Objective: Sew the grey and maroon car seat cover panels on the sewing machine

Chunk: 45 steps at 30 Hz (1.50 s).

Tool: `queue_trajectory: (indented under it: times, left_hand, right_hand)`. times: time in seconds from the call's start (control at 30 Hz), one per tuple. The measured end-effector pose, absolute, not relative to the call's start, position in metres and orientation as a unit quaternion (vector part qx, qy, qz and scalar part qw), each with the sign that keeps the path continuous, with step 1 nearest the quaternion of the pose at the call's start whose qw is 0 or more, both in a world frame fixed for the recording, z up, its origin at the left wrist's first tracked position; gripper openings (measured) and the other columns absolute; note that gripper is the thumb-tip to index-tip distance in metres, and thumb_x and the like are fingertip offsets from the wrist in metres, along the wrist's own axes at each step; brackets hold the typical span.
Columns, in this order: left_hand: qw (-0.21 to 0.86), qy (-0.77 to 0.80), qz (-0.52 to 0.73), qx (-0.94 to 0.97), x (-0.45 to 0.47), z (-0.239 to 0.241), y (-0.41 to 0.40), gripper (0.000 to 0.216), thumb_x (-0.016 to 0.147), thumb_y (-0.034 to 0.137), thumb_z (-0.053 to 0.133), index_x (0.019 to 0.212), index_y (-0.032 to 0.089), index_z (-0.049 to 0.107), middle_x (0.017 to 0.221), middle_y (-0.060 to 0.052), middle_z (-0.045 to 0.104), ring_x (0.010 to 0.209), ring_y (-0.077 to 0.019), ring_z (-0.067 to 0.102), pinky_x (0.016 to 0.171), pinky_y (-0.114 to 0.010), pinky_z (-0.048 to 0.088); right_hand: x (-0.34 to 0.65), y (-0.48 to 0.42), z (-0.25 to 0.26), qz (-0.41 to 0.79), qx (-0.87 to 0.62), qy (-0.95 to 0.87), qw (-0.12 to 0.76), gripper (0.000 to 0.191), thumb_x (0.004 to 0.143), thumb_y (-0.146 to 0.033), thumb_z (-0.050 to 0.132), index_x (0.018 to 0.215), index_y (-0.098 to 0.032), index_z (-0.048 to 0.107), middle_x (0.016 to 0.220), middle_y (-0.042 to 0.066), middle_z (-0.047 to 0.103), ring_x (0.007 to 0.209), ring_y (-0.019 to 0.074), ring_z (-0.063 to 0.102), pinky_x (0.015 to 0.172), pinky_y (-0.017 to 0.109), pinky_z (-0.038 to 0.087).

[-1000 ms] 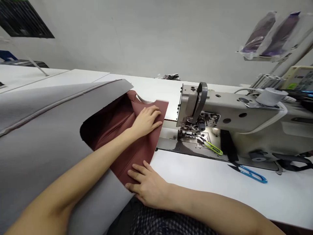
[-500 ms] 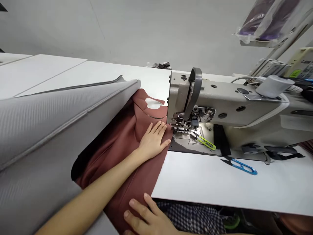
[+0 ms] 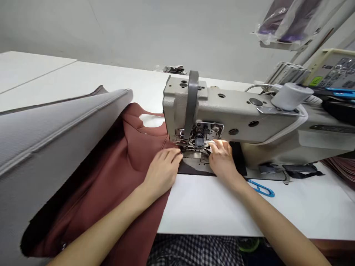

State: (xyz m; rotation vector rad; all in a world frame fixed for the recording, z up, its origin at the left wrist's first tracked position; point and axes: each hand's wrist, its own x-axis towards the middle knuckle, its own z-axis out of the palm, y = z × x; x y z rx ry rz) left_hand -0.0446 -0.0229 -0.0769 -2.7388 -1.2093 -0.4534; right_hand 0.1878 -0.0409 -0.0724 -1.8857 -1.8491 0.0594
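Observation:
My left hand (image 3: 163,170) lies on the reddish-brown fabric (image 3: 116,184), pressing its edge close to the needle area (image 3: 195,146) of the sewing machine (image 3: 235,111); its fingers are curled down against the cloth. My right hand (image 3: 223,159) reaches under the machine head, right of the needle, with its fingers bent over the plate; whatever they touch is hidden. The brown fabric runs back under a thick grey padded cover (image 3: 41,147) folded up at the left.
Blue thread snips (image 3: 262,188) lie on the white table (image 3: 222,207) right of my right wrist. A thread cone (image 3: 290,96) and a control panel (image 3: 332,70) sit at the right. Plastic bags hang at the upper right. Checked cloth shows below the table edge.
My left hand slid the brown fabric right, up to the needle. My right hand left the fabric's near edge and went to the plate under the machine head, covering the green snips.

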Motion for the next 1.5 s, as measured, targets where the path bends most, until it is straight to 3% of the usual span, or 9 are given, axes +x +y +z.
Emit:
queue_trajectory:
  times: [0.1,0.3,0.47,0.7,0.83,1.03,1.23,1.37,1.5]
  left_hand:
    - [0.05,-0.324,-0.169,-0.93,-0.028,-0.078,-0.028,0.033,0.084,0.004,0.045,0.102,0.018,0.069,0.116,-0.008,0.068,0.102,-0.0231,0.061,0.084,-0.036,0.056]
    - [0.047,-0.323,-0.182,-0.928,-0.008,-0.091,-0.031,0.042,0.084,0.002,0.04,0.118,0.01,0.063,0.13,-0.013,0.062,0.117,-0.0259,0.058,0.099,-0.04,0.053]
    - [0.046,-0.334,-0.156,-0.928,-0.009,-0.098,-0.032,0.049,0.086,0.004,0.035,0.129,0.007,0.059,0.141,-0.017,0.054,0.131,-0.0288,0.052,0.106,-0.044,0.049]
    - [0.041,-0.324,-0.148,-0.934,-0.009,-0.104,-0.031,0.057,0.085,0.002,0.029,0.137,0.002,0.051,0.147,-0.02,0.046,0.137,-0.0298,0.046,0.111,-0.044,0.044]
    - [-0.047,-0.311,-0.106,-0.943,-0.001,-0.099,-0.03,0.054,0.098,0.029,0.034,0.143,-0.001,0.043,0.152,-0.023,0.037,0.144,-0.0334,0.034,0.116,-0.047,0.037]
    - [-0.154,-0.255,-0.067,-0.952,0.007,-0.093,-0.026,0.101,0.085,0.077,0.042,0.152,0.003,0.028,0.157,-0.022,0.03,0.147,-0.0382,0.024,0.121,-0.051,0.026]
    - [-0.153,-0.195,-0.176,-0.953,0.003,-0.088,-0.026,0.054,0.097,0.047,0.047,0.136,0.01,0.049,0.14,-0.013,0.056,0.13,-0.0265,0.052,0.115,-0.042,0.038]
    - [-0.109,-0.216,-0.284,-0.928,0.001,-0.085,-0.031,0.017,0.096,0.022,0.049,0.098,0.016,0.065,0.106,-0.003,0.072,0.094,-0.018,0.065,0.081,-0.031,0.053]
    - [-0.016,-0.338,-0.282,-0.898,-0.003,-0.085,-0.031,0.02,0.095,0.022,0.048,0.099,0.017,0.067,0.1,-0.001,0.074,0.073,-0.0156,0.064,0.054,-0.028,0.041]
  right_hand:
    - [0.195,-0.025,-0.083,0.052,-0.701,-0.664,0.256,0.04,0.073,-0.001,0.04,0.097,-0.013,0.069,0.11,0.014,0.067,0.11,0.0285,0.056,0.1,0.046,0.043]
    - [0.205,-0.039,-0.08,0.077,-0.689,-0.671,0.263,0.03,0.086,-0.021,0.049,0.109,-0.02,0.068,0.108,0.009,0.066,0.095,0.0236,0.061,0.081,0.034,0.052]
    - [0.215,-0.047,-0.075,-0.051,-0.722,-0.68,0.114,0.04,0.083,-0.008,0.046,0.117,-0.017,0.065,0.104,0.013,0.063,0.086,0.0255,0.059,0.072,0.035,0.046]
    - [0.2,-0.039,-0.082,-0.107,-0.638,-0.759,0.075,0.042,0.081,0.001,0.046,0.106,-0.021,0.071,0.1,0.012,0.064,0.103,0.0269,0.052,0.092,0.04,0.038]
    - [0.189,-0.038,-0.09,-0.144,-0.619,-0.767,0.092,0.035,0.082,-0.001,0.048,0.104,-0.016,0.071,0.104,0.013,0.066,0.109,0.0288,0.051,0.101,0.044,0.035]
    - [0.199,-0.047,-0.089,-0.127,-0.65,-0.733,0.154,0.03,0.083,-0.003,0.049,0.089,-0.017,0.076,0.1,0.01,0.067,0.102,0.0257,0.053,0.089,0.036,0.04]
    - [0.202,-0.045,-0.089,-0.12,-0.652,-0.73,0.169,0.029,0.084,-0.003,0.051,0.081,-0.018,0.076,0.078,0.007,0.063,0.086,0.0227,0.056,0.08,0.034,0.038]
    - [0.203,-0.044,-0.088,-0.134,-0.639,-0.731,0.195,0.029,0.081,-0.002,0.052,0.078,-0.019,0.075,0.074,0.005,0.064,0.084,0.0223,0.056,0.077,0.033,0.038]
    - [0.205,-0.043,-0.087,-0.142,-0.628,-0.732,0.223,0.031,0.077,0.001,0.052,0.075,-0.02,0.074,0.076,0.005,0.067,0.084,0.022,0.055,0.075,0.033,0.037]
